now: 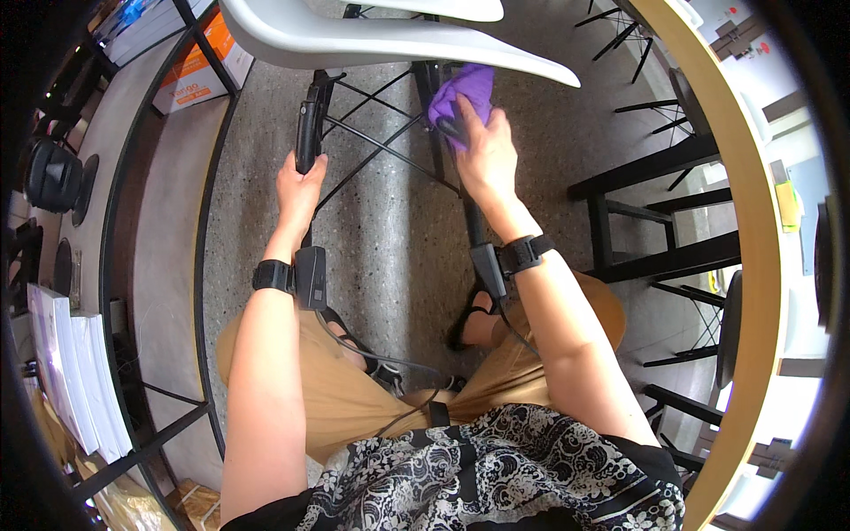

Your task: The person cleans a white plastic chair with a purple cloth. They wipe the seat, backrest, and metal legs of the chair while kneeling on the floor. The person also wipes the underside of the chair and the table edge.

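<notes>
A white-shelled chair [354,44] is tilted in front of me. Its black legs and thin crossed braces [376,142] point toward me. My left hand [299,190] is closed round the black chair leg [309,124] on the left side. In my right hand [487,164] is a bunched purple cloth [465,97], pressed against the right-hand chair leg [471,221] close under the seat. That hand's fingertips are partly hidden by the cloth.
On the left runs a black-framed shelf [159,257] with an orange and white box [208,66] and stacks of white papers [75,372]. A wooden table edge [763,265] curves along the right, with black-legged stools [682,257] beside it. The floor [390,265] is speckled grey.
</notes>
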Action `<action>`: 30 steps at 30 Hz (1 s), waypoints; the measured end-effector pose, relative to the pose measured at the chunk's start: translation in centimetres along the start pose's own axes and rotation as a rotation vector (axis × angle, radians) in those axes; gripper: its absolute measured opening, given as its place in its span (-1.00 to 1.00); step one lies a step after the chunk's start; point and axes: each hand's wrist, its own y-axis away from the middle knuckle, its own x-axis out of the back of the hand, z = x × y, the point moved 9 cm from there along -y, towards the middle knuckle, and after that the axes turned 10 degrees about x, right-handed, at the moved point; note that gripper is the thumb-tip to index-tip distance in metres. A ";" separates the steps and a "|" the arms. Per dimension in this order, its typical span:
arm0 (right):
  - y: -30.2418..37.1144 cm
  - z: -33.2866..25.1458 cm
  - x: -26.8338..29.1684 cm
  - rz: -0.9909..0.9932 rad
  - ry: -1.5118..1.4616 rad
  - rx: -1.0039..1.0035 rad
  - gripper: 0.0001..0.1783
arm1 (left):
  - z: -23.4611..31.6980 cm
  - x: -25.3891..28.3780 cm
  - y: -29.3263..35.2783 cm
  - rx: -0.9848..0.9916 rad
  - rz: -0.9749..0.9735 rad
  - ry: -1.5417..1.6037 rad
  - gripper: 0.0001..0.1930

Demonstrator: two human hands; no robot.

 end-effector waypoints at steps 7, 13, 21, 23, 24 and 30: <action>14.6 4.1 -4.8 -0.150 -0.115 -0.284 -0.41 | -0.2 0.1 -0.8 -0.006 0.032 0.026 -0.75; 9.9 2.8 -3.3 -0.084 -0.211 -0.305 -0.52 | -1.2 0.1 -1.0 0.052 0.000 0.016 -0.76; 15.9 5.6 -5.6 -0.150 -0.117 -0.533 -0.50 | -0.4 -0.4 -0.5 0.071 -0.028 0.090 -0.78; 22.8 6.0 -6.9 -0.356 -0.347 -0.769 -0.49 | -0.2 0.0 -0.3 0.089 -0.022 0.089 -0.79; 24.8 6.6 -6.5 -0.352 -0.236 -0.729 -0.49 | -0.1 -0.2 -0.3 0.090 -0.028 0.091 -0.79; 9.0 1.8 -2.9 -0.033 -0.147 -0.243 -0.40 | -0.9 0.2 -0.4 0.091 -0.033 0.069 -0.79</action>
